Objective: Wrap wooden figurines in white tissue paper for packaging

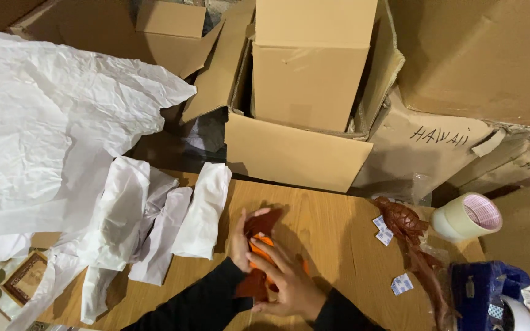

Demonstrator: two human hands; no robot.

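Head view: left hand (240, 239) and right hand (289, 279) clasp a glossy reddish-brown carved figure (259, 257).

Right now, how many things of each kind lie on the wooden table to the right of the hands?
Brown carved wooden figure: 1
Roll of beige packing tape: 1
Blue tape dispenser: 1
Small white-and-blue sachets: 3
Total: 6

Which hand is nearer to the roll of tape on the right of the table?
Right. The right hand lies on the side of the red-brown carved piece facing the tape roll; the left hand grips its far side.
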